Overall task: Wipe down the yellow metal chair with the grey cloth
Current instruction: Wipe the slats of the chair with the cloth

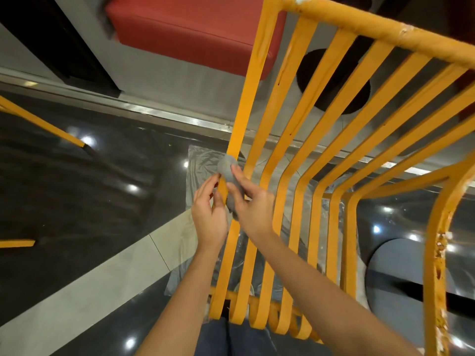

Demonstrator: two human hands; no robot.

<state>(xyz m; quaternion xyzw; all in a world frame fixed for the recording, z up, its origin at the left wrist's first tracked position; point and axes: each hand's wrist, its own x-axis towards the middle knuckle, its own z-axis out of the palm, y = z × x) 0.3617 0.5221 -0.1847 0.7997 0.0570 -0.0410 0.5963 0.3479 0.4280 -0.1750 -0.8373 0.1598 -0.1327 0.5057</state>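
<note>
The yellow metal chair (318,140) fills the right half of the view, its flat slats curving from the top rail down toward my lap. A grey cloth (227,169) is bunched around the leftmost slat about halfway along. My right hand (250,201) presses the cloth against that slat from the right side. My left hand (209,214) grips the same slat from the left, fingers touching the slat and the cloth's lower part. The chair's paint is chipped along the top rail and the right leg.
A clear plastic sheet (203,160) lies on the dark glossy floor under the chair. A red cushioned seat (185,29) sits ahead. Yellow legs of another chair (43,124) reach in from the left. A round grey table top (401,268) is at the lower right.
</note>
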